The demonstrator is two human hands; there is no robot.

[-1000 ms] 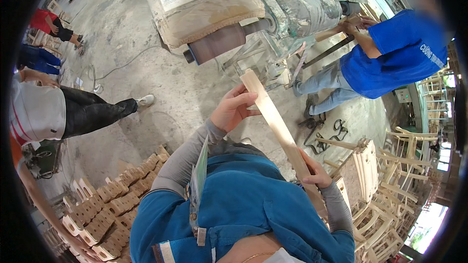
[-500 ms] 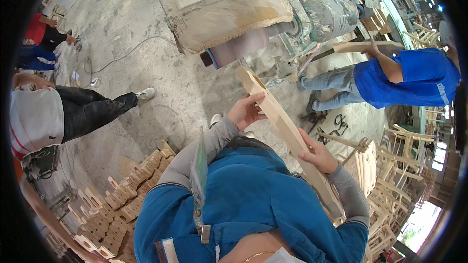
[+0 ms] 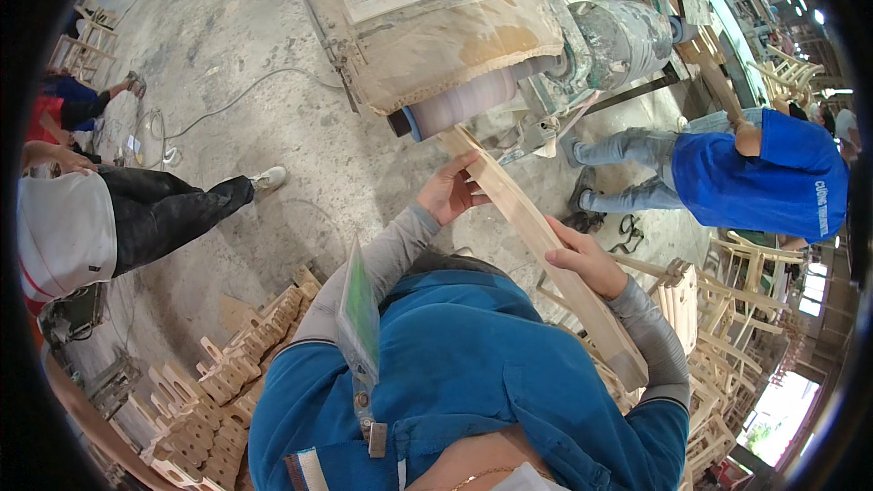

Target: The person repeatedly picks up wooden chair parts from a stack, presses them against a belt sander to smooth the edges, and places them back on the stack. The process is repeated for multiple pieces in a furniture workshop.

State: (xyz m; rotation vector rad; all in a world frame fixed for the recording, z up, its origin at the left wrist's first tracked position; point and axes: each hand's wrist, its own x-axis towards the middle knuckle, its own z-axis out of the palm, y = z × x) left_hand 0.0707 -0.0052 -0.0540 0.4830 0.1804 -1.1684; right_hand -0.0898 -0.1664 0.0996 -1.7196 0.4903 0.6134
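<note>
A long, pale, slightly curved wooden piece (image 3: pixel 546 259) slants across in front of me, held in both hands. My left hand (image 3: pixel 449 189) grips it close to its far end, thumb on top and fingers beneath. Farther back along the piece, my right hand (image 3: pixel 591 259) is closed round it from the right side. The far end reaches the sanding roller (image 3: pixel 482 100) of a belt sander (image 3: pixel 446 45); whether they touch I cannot tell. The near end lies beside my right forearm.
Stacked wooden parts with holes (image 3: pixel 209 400) stand at lower left; wooden frames (image 3: pixel 737 327) fill the right. A person in blue (image 3: pixel 759 173) works at right, another in white (image 3: pixel 68 227) is at left. A cable (image 3: pixel 245 86) crosses the floor. The sander's motor (image 3: pixel 623 36) juts out right.
The wooden piece has turned, and its far end is now up against or very near the roller. Both hands still hold it. The person in blue has shifted position.
</note>
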